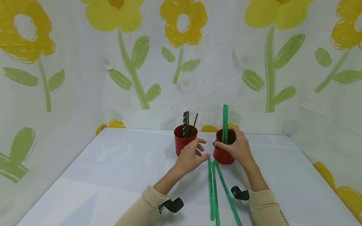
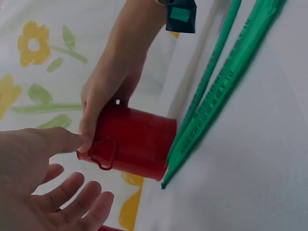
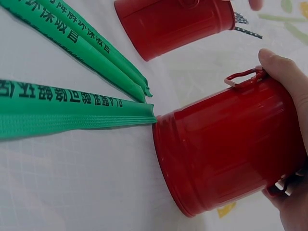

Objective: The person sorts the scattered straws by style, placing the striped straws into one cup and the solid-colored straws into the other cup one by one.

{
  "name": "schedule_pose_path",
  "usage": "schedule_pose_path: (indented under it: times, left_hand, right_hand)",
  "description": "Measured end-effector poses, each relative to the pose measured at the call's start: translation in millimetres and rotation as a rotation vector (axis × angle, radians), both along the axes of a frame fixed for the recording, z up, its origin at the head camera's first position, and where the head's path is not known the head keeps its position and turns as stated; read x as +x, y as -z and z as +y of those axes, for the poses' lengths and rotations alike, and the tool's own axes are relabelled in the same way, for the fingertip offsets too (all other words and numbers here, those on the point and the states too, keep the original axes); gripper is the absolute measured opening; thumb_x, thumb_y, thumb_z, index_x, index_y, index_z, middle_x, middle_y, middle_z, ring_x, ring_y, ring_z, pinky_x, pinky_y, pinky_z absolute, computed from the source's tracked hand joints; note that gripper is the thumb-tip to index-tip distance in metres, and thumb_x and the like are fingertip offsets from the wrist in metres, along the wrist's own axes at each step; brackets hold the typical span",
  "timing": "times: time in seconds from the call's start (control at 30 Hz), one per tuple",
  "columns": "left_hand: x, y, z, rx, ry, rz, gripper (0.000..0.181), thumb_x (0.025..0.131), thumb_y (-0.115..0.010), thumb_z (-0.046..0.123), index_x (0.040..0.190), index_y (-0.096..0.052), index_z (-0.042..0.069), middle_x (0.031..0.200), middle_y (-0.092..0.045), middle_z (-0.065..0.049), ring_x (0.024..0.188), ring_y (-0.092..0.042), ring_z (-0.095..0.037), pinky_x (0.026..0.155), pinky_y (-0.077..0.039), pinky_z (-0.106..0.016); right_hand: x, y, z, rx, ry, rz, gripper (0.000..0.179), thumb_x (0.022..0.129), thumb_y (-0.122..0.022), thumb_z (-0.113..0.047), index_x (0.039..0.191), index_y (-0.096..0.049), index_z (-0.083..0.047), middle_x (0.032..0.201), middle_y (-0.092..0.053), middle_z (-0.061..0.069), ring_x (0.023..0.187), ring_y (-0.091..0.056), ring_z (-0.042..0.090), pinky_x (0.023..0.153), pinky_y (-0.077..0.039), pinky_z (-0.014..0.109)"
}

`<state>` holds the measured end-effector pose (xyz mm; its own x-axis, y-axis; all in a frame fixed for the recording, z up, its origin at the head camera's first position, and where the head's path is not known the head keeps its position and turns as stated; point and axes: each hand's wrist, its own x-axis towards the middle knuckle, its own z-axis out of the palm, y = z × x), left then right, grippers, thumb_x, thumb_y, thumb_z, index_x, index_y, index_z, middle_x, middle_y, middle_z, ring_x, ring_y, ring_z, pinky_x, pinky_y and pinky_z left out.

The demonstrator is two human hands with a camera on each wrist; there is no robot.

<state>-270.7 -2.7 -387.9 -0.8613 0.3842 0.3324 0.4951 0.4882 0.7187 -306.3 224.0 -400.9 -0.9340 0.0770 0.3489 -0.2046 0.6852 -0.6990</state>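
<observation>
Behind the left fingers (image 1: 201,140), 1 red bucket (image 1: 180,143) (partly hidden) holds straws (image 1: 185,123).

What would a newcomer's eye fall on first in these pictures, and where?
Probably the big yellow flowers across the backdrop. Then, toward the far edge of the table, the left red cup holds black dotted straws; the right red cup, gripped by the right hand, holds green packets. Three more green packets lie nearer, between the arms.
</observation>
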Motion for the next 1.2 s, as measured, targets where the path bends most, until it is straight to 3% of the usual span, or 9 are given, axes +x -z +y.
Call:
schedule_pose_path:
  times: [0.17,0.43,0.77,1.2]
  left_hand:
    - [2.2,3.2,-0.8,-0.074,-0.017,-0.011,0.049,0.088,-0.072,0.03,0.131,-0.054,0.016,0.111,-0.067,-0.01,0.092,-0.066,-0.02,0.074,-0.055,-0.02]
    - [5.1,11.8,2.6,-0.145,0.046,-0.112,0.058,0.085,-0.075,0.034,0.135,-0.051,0.017,0.113,-0.066,-0.009,0.09,-0.064,-0.015,0.07,-0.054,-0.019]
    - [7.1,15.1,6.2,-0.225,0.042,-0.173,0.066,0.083,-0.077,0.036,0.139,-0.047,0.019,0.113,-0.065,-0.007,0.082,-0.06,-0.01,0.065,-0.052,-0.019]
    - [8.0,20.9,9.3,-0.277,0.025,-0.176,0.072,0.079,-0.081,0.037,0.139,-0.048,0.017,0.105,-0.066,-0.003,0.078,-0.055,-0.008,0.062,-0.049,-0.019]
  right_hand:
    - [0.1,0.6,0.2,-0.002,-0.004,-0.008,0.089,0.075,-0.081,-0.048,0.143,-0.039,-0.009,0.136,-0.048,0.019,0.124,-0.047,0.036,0.091,-0.054,0.058]
    - [-0.2,2.9,2.3,0.012,-0.013,0.022,0.09,0.076,-0.081,-0.049,0.143,-0.039,-0.007,0.135,-0.049,0.02,0.123,-0.047,0.036,0.091,-0.054,0.058]
    - [0.6,-0.4,1.3,-0.009,-0.015,0.007,0.088,0.076,-0.08,-0.05,0.142,-0.039,-0.007,0.134,-0.048,0.02,0.122,-0.047,0.037,0.092,-0.053,0.059]
    - [0.0,0.9,1.4,-0.009,-0.014,-0.011,0.093,0.075,-0.08,-0.053,0.144,-0.037,-0.008,0.138,-0.046,0.02,0.126,-0.046,0.037,0.092,-0.053,0.059]
